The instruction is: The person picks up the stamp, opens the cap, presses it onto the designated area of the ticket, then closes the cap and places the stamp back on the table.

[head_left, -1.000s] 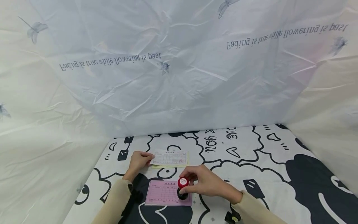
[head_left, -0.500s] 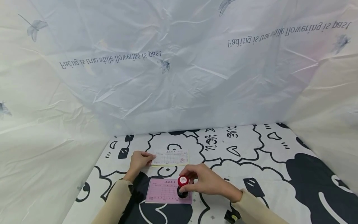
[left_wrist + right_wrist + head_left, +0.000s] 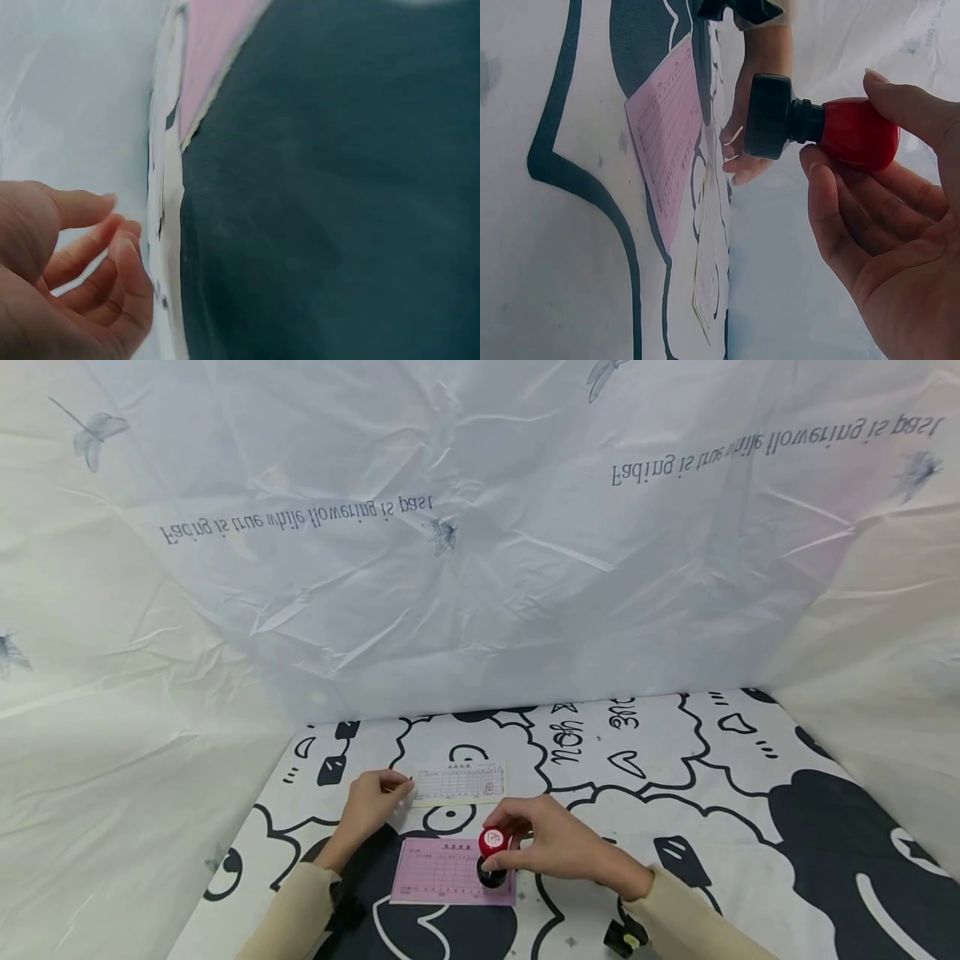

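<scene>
Thumb and fingers of the right hand [image 3: 553, 843] grasp the red handle of a stamp [image 3: 861, 133], held clear above the right part of a pink form [image 3: 437, 872]. The left hand [image 3: 371, 803], fingertips drawn together around nothing, hovers just beside a white slip [image 3: 456, 783]. That slip, farther out on the patterned cloth [image 3: 645, 852], bears a faint reddish mark, so its stamping appears done; the pink form shows none and presumably remains.

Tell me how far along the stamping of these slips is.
Looks done: the white slip bears a reddish mark at its lower right. In hand: the right hand holds the red-and-black stamp, raised off the pink slip. Seemingly left: that pink slip, which shows no clear red mark.
</scene>
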`<state>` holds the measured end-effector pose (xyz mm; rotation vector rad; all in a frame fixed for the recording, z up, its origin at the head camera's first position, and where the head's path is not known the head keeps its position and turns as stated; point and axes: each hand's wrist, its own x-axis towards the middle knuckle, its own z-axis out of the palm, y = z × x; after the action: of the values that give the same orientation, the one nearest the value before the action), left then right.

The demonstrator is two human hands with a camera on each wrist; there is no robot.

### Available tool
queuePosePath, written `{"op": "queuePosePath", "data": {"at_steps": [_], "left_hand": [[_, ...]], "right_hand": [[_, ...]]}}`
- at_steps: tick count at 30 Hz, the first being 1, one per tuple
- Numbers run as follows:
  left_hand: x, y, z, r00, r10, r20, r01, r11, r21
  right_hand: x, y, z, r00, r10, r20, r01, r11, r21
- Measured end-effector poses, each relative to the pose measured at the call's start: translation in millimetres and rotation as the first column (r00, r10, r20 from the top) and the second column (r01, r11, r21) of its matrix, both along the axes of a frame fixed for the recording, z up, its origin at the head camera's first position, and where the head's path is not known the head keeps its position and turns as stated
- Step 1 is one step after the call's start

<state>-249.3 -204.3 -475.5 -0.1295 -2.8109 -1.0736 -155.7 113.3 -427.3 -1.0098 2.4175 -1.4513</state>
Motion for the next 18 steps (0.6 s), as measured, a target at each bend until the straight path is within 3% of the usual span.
{"op": "queuePosePath", "data": {"at_steps": [4, 7, 10, 14, 18], "left_hand": [[22.8, 0.3, 2.7, 0.985, -0.129, -0.116, 0.117, 0.988, -0.098], [43.4, -1.7, 1.9, 0.950, -0.245, -0.192, 0.188, 0.944, -0.272], [64.3, -4.5, 1.9, 0.901, -0.381, -0.209, 0.252, 0.851, -0.461], [88.1, -10.8, 1.3, 0.822, -0.540, -0.179, 0.315, 0.694, -0.647], [105.8, -22.3, -4.3, 0.718, -0.674, -0.174, 0.327, 0.547, -0.770]], "right_hand": [[0.2, 0.2, 1.3, 1.000, -0.009, 0.005, 0.009, 1.000, -0.001], [1.3, 1.2, 2.1, 1.000, -0.015, 0.011, 0.015, 1.000, 0.003], [3.3, 3.5, 1.8, 1.000, -0.021, 0.009, 0.021, 1.000, 0.011], [4.8, 6.2, 0.7, 0.999, -0.044, -0.001, 0.044, 0.999, 0.012], [4.8, 8.0, -2.0, 0.998, -0.068, -0.008, 0.068, 0.998, 0.011]]}}
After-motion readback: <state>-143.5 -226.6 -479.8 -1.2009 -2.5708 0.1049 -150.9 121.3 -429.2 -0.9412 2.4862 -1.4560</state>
